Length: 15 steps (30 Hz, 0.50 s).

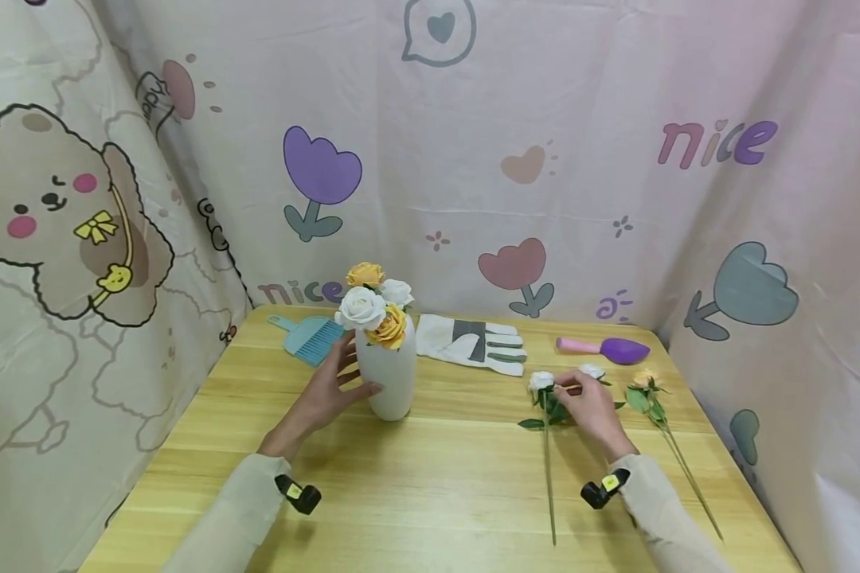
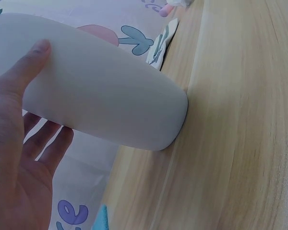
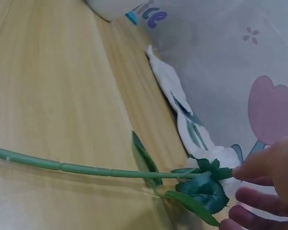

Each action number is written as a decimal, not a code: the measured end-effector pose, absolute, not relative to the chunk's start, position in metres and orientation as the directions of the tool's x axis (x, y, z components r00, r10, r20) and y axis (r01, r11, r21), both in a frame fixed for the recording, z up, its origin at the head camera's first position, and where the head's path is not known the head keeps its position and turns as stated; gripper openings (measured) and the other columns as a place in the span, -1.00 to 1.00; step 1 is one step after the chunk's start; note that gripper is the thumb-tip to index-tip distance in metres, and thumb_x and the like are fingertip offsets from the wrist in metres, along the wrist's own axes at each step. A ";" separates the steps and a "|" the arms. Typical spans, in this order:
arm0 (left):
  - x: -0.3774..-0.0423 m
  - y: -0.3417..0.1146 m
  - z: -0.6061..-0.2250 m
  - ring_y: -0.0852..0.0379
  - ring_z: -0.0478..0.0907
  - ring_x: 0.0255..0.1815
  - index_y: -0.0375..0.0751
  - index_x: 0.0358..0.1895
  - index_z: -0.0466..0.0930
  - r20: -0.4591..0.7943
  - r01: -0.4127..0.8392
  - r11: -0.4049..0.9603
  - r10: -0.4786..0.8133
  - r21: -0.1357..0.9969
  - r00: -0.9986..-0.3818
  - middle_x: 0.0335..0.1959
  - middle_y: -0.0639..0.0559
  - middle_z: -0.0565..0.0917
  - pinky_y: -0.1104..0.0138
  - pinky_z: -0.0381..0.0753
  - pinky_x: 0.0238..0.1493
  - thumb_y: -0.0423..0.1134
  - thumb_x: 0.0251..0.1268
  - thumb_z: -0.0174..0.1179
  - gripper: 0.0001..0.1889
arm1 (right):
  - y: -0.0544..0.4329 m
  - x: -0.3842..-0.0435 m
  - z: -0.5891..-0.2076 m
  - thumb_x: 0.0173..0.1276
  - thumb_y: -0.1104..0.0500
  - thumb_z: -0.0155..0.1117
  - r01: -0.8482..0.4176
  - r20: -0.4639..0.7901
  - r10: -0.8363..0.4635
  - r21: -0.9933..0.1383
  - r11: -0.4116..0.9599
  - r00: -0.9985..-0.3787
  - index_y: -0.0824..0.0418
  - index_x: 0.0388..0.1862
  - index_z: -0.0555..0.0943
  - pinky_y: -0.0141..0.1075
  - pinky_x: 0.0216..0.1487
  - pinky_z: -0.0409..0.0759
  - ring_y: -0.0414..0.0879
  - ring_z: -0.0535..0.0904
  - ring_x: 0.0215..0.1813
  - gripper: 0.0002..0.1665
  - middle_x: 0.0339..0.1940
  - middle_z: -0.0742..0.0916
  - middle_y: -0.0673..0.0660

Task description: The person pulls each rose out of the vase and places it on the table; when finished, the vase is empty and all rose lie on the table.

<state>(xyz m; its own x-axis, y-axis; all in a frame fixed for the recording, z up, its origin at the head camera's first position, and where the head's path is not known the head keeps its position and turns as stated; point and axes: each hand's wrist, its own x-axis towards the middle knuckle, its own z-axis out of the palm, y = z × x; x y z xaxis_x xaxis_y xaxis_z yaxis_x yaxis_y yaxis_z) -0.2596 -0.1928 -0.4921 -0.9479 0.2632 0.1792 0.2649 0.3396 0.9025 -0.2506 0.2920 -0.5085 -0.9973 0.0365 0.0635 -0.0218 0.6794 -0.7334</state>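
My left hand (image 1: 327,388) grips a white vase (image 1: 388,382), with the thumb on its near side and the fingers around its left, as the left wrist view also shows. White and yellow roses (image 1: 361,309) fill the vase's mouth. To the right, my right hand (image 1: 589,404) pinches a white rose (image 1: 542,382) just below its bloom. Its green stem (image 3: 86,170) and leaves (image 3: 204,191) show in the right wrist view. Another white rose (image 1: 592,371) lies partly hidden behind that hand. A yellow rose (image 1: 646,380) with a long stem lies farther right.
Behind the vase lie a blue dustpan with a brush (image 1: 317,337) and a white-and-grey work glove (image 1: 473,344). A purple trowel with a pink handle (image 1: 622,350) lies at the back right. Printed curtains (image 1: 430,159) hang around the wooden table (image 1: 444,493).
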 end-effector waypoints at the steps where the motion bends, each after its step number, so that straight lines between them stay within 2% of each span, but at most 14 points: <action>1: -0.260 -0.193 -0.492 -0.45 0.25 0.70 0.25 0.79 -0.12 0.179 0.265 0.340 0.265 0.902 -0.948 0.76 -0.29 0.16 -0.34 0.43 0.60 -0.18 0.42 0.52 0.11 | 0.293 -0.251 -0.507 0.66 0.14 0.30 -0.023 0.071 0.044 -0.731 0.682 -0.996 0.26 0.24 0.70 -0.12 0.02 0.79 0.21 0.72 0.19 -0.68 0.22 0.75 0.34; 5: -0.261 -0.192 -0.491 -0.45 0.25 0.70 0.25 0.79 -0.12 0.180 0.268 0.341 0.266 0.901 -0.947 0.75 -0.29 0.17 -0.33 0.44 0.59 -0.20 0.42 0.52 0.11 | 0.293 -0.252 -0.494 0.69 0.10 0.26 -0.061 0.141 0.062 -0.726 0.686 -0.988 0.29 0.30 0.67 0.11 0.22 0.76 0.25 0.68 0.26 -0.62 0.29 0.72 0.36; 8: -0.261 -0.192 -0.491 -0.45 0.25 0.70 0.25 0.79 -0.12 0.181 0.267 0.343 0.264 0.901 -0.947 0.75 -0.29 0.17 -0.33 0.44 0.59 -0.20 0.42 0.52 0.11 | 0.287 -0.258 -0.481 0.69 0.08 0.28 -0.116 0.211 0.064 -0.739 0.664 -0.975 0.30 0.32 0.66 0.17 0.32 0.73 0.25 0.66 0.32 -0.60 0.37 0.70 0.34; 10: -0.261 -0.192 -0.491 -0.45 0.25 0.70 0.23 0.79 -0.12 0.181 0.266 0.342 0.263 0.901 -0.948 0.75 -0.30 0.17 -0.33 0.44 0.59 -0.20 0.42 0.52 0.11 | 0.278 -0.263 -0.471 0.68 0.03 0.30 -0.157 0.253 0.059 -0.749 0.643 -0.966 0.28 0.31 0.66 0.08 0.34 0.74 0.22 0.66 0.33 -0.58 0.36 0.71 0.31; 13: -0.261 -0.191 -0.491 -0.45 0.25 0.70 0.21 0.79 -0.12 0.175 0.261 0.343 0.261 0.902 -0.949 0.76 -0.30 0.16 -0.33 0.43 0.59 -0.19 0.42 0.52 0.11 | 0.261 -0.270 -0.456 0.67 -0.01 0.34 -0.224 0.308 0.042 -0.773 0.594 -0.950 0.25 0.31 0.67 -0.26 0.23 0.77 0.16 0.69 0.29 -0.55 0.32 0.74 0.27; 15: -0.260 -0.191 -0.491 -0.45 0.25 0.70 0.20 0.79 -0.12 0.171 0.256 0.344 0.258 0.904 -0.951 0.76 -0.30 0.16 -0.33 0.43 0.60 -0.19 0.41 0.52 0.11 | 0.246 -0.273 -0.445 0.65 0.01 0.37 -0.274 0.344 0.025 -0.788 0.551 -0.939 0.24 0.31 0.66 -0.48 0.15 0.71 0.13 0.70 0.27 -0.56 0.27 0.76 0.26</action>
